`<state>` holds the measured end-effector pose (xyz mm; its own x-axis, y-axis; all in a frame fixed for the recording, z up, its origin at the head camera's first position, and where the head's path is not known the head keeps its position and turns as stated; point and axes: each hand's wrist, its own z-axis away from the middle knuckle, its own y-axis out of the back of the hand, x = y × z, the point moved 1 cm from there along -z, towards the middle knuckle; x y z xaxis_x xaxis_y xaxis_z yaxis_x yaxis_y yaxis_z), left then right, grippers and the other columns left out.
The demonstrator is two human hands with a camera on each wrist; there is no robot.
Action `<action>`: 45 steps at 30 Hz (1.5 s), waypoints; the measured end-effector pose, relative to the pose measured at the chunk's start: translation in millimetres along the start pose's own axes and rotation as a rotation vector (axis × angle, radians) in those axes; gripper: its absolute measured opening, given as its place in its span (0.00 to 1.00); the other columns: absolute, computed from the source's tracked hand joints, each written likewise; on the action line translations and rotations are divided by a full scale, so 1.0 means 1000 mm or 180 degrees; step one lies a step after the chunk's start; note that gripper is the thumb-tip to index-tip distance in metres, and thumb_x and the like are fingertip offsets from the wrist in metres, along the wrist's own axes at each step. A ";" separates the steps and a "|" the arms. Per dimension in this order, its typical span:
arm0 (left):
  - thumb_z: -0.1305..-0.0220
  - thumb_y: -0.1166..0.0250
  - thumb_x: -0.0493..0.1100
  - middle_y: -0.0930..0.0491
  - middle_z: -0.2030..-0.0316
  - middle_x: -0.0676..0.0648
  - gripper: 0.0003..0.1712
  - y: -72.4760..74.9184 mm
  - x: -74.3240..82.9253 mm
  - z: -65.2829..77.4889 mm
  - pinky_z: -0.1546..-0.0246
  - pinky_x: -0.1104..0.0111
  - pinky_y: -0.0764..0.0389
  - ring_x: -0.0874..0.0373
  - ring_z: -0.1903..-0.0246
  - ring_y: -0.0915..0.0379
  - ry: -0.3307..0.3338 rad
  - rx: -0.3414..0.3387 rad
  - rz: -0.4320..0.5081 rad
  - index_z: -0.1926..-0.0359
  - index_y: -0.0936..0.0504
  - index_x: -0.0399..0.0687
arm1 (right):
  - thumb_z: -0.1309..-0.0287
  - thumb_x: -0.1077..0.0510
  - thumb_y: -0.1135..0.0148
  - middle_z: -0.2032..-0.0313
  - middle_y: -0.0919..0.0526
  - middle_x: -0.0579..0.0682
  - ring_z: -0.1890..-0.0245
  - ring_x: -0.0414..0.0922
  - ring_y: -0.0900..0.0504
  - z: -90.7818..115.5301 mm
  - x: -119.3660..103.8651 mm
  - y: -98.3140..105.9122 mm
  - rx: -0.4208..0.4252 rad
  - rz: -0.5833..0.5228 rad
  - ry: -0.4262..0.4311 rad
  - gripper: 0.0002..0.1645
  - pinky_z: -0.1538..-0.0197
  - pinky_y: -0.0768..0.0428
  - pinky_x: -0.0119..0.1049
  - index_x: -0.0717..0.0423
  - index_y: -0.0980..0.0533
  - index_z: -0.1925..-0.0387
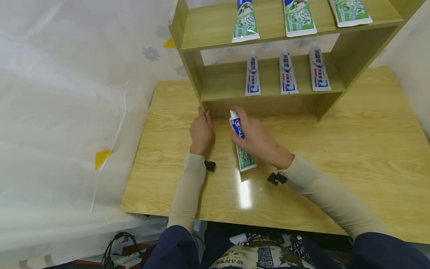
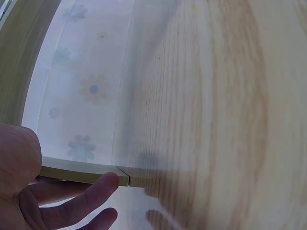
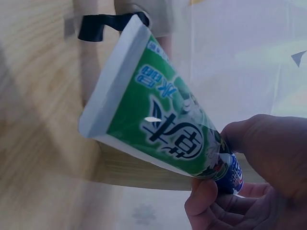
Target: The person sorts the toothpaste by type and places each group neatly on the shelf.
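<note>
My right hand (image 1: 258, 142) grips a green, white and blue toothpaste tube (image 1: 246, 160) near its cap end. In the head view its white cap points toward the shelf and its flat end toward me. The right wrist view shows the tube's green printed face (image 3: 158, 115), with thumb and fingers round the blue end. My left hand (image 1: 201, 132) holds the lower left upright of a wooden shelf (image 1: 228, 106). In the left wrist view, fingers of the left hand (image 2: 72, 201) lie along the upright's edge (image 2: 86, 173).
Three white-and-blue toothpaste tubes (image 1: 287, 74) lie spaced out on the lower shelf board. Three green tubes (image 1: 300, 18) lie on the board above. The shelf stands on a wooden table (image 1: 336, 179), against a papered wall (image 1: 154, 37). White sheeting (image 1: 67, 112) hangs at the left.
</note>
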<state>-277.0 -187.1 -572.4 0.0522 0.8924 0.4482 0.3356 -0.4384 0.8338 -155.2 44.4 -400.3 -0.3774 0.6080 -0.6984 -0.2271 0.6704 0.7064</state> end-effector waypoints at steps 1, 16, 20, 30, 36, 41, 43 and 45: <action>0.11 0.63 0.62 0.14 0.72 0.33 0.31 0.003 0.003 0.001 0.77 0.44 0.19 0.34 0.73 0.13 -0.0002 0.0013 0.0028 0.38 0.25 0.43 | 0.29 0.64 0.36 0.70 0.18 0.56 0.82 0.47 0.19 -0.001 -0.002 0.003 0.0065 0.0012 0.0043 0.45 0.82 0.20 0.35 0.56 0.46 0.18; 0.11 0.62 0.63 0.15 0.73 0.35 0.29 0.003 0.004 0.005 0.77 0.46 0.20 0.35 0.74 0.14 0.0002 0.0031 0.0097 0.43 0.26 0.44 | 0.27 0.62 0.36 0.63 0.18 0.57 0.73 0.49 0.15 -0.022 -0.059 0.059 0.0646 0.0293 0.0546 0.44 0.74 0.16 0.38 0.54 0.45 0.17; 0.11 0.57 0.56 0.15 0.71 0.33 0.23 0.027 0.022 0.013 0.78 0.44 0.22 0.32 0.70 0.14 0.0088 -0.0029 0.0074 0.44 0.26 0.42 | 0.25 0.59 0.37 0.59 0.17 0.58 0.69 0.51 0.13 -0.031 -0.074 0.072 0.0668 0.0323 0.0595 0.44 0.69 0.12 0.40 0.52 0.47 0.16; 0.09 0.56 0.49 0.14 0.68 0.26 0.23 0.069 0.058 0.026 0.70 0.38 0.15 0.28 0.68 0.13 0.0052 -0.0033 0.0051 0.42 0.24 0.33 | 0.20 0.57 0.43 0.60 0.17 0.58 0.69 0.50 0.12 -0.046 -0.110 0.117 0.0889 0.0422 0.0790 0.42 0.68 0.12 0.39 0.50 0.49 0.15; 0.09 0.54 0.48 0.13 0.69 0.29 0.22 0.070 0.061 0.027 0.71 0.43 0.14 0.32 0.70 0.12 0.0078 -0.0053 -0.0060 0.41 0.23 0.34 | 0.19 0.52 0.48 0.58 0.15 0.59 0.65 0.51 0.11 -0.070 -0.133 0.144 0.1022 0.0764 0.0827 0.42 0.62 0.13 0.37 0.52 0.52 0.13; 0.09 0.55 0.48 0.13 0.71 0.31 0.23 0.071 0.061 0.027 0.73 0.45 0.14 0.36 0.73 0.12 -0.0016 -0.0050 -0.0031 0.39 0.23 0.34 | 0.18 0.52 0.52 0.43 0.17 0.58 0.53 0.50 0.13 -0.103 -0.145 0.160 0.1057 0.1159 0.0766 0.46 0.52 0.14 0.34 0.55 0.58 0.11; 0.09 0.55 0.48 0.13 0.71 0.31 0.23 0.071 0.061 0.027 0.74 0.45 0.15 0.35 0.73 0.13 -0.0026 -0.0054 -0.0044 0.40 0.23 0.34 | 0.18 0.53 0.53 0.30 0.24 0.57 0.46 0.48 0.18 -0.116 -0.150 0.166 0.1023 0.1281 0.0749 0.44 0.46 0.16 0.35 0.52 0.56 0.11; 0.09 0.56 0.48 0.13 0.71 0.31 0.22 0.070 0.061 0.027 0.74 0.44 0.15 0.34 0.73 0.12 -0.0033 -0.0034 -0.0047 0.41 0.23 0.34 | 0.17 0.52 0.55 0.21 0.33 0.54 0.48 0.43 0.23 -0.129 -0.156 0.171 0.0930 0.1360 0.0662 0.42 0.45 0.20 0.34 0.47 0.56 0.10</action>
<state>-224.8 -161.0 -495.2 0.0571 0.8999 0.4323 0.3264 -0.4261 0.8437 -251.0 9.3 -156.4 -0.5573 0.7748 -0.2986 0.2323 0.4907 0.8398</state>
